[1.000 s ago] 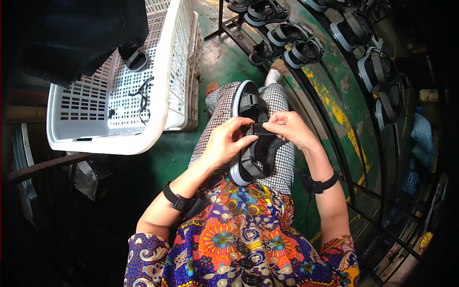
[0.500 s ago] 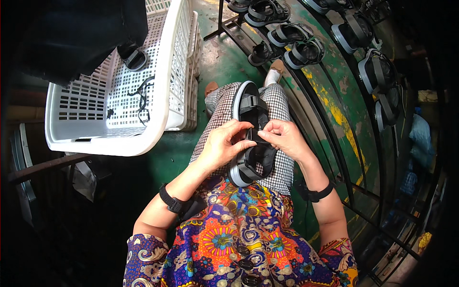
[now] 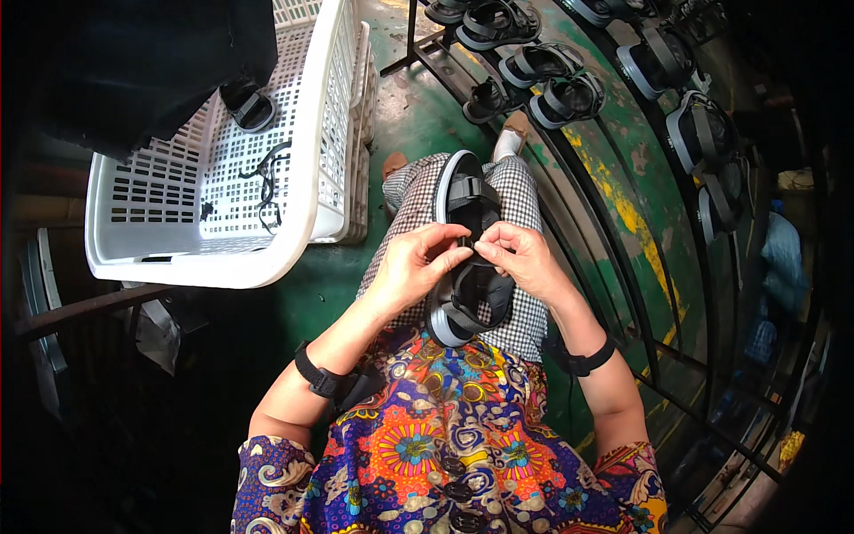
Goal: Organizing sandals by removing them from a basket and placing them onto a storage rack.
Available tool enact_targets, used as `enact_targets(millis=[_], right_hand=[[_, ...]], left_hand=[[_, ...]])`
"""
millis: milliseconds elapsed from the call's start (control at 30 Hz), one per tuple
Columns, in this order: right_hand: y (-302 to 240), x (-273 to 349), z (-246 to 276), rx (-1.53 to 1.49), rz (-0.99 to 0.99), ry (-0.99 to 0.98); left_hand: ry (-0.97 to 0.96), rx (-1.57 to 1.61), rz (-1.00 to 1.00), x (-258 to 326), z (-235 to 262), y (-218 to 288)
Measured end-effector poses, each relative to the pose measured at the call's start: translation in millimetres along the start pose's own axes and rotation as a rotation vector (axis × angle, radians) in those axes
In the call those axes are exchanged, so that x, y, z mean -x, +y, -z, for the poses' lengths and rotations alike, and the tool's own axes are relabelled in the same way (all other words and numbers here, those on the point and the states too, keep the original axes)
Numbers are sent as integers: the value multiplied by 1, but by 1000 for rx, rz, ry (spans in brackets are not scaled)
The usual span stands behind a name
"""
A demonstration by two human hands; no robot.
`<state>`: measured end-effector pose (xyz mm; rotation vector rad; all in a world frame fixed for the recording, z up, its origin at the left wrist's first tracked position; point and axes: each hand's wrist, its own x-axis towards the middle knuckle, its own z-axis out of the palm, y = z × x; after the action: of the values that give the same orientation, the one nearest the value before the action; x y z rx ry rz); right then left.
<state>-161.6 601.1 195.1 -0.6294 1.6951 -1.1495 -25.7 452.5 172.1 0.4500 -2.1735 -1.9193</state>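
On the lap, sandal point(image 3: 469, 254) lies lengthwise, toe pointing away.

No pkgs, labels, signs or screens to be seen anywhere in the head view. Nothing printed or boxed shows near the hands, on the floor or along the rack; far right edge too dark and blurred to tell.

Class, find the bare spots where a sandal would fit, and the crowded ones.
Free: most of the white crate's floor, between one sandal and a cord; green floor between crate and rack. Crowded: rack rails full of sandals; lap, where left hand and right hand pinch the sandal's strap.
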Motion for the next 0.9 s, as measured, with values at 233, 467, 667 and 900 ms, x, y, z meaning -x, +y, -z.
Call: enact_targets(millis=[233, 467, 667, 900], right_hand=[[9, 0, -5, 121, 122, 75], [5, -6, -2, 29, 18, 19], [3, -7, -2, 49, 57, -6], [-21, -5, -1, 291, 206, -163]], left_hand=[[-131, 218, 185, -1, 10, 2], [-205, 70, 120, -1, 9, 4], [-171, 98, 151, -1, 5, 5], [-60, 165, 11, 0, 8, 15]])
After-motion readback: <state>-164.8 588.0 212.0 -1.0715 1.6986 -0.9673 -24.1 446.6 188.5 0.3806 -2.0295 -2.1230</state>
